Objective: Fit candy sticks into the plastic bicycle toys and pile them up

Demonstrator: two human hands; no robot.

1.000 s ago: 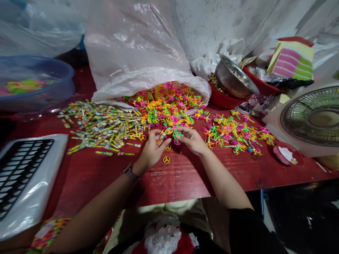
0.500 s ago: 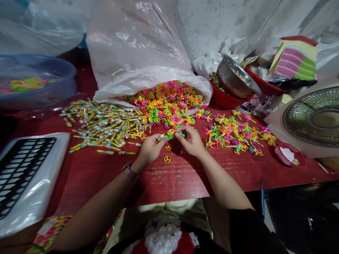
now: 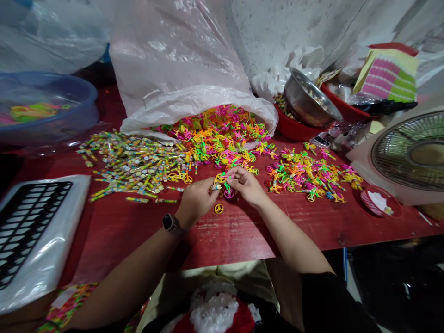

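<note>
My left hand (image 3: 197, 200), wearing a watch on its wrist, is closed around a small patterned candy tube (image 3: 215, 187) whose end sticks out by the thumb. My right hand (image 3: 247, 186) pinches a small plastic toy piece (image 3: 225, 176), with pink and yellow parts showing between the hands. Just below my fingers are a green part and a pink wheel (image 3: 228, 192); whether they are held I cannot tell. A loose yellow wheel (image 3: 218, 208) lies on the red table (image 3: 229, 240) nearer to me. Left of my hands is a heap of candy tubes (image 3: 135, 159).
Colourful plastic pieces (image 3: 222, 134) spill from a large plastic bag (image 3: 180, 55). A second pile (image 3: 301, 173) lies to the right, near a small red basket (image 3: 373, 206) and a fan (image 3: 416, 152). A blue basin (image 3: 79, 111) and plastic-wrapped packet (image 3: 65, 231) stand left.
My left hand has turned so its back and the watch face show more. The pieces between the hands have shifted, and a pink wheel now shows below my fingers.
</note>
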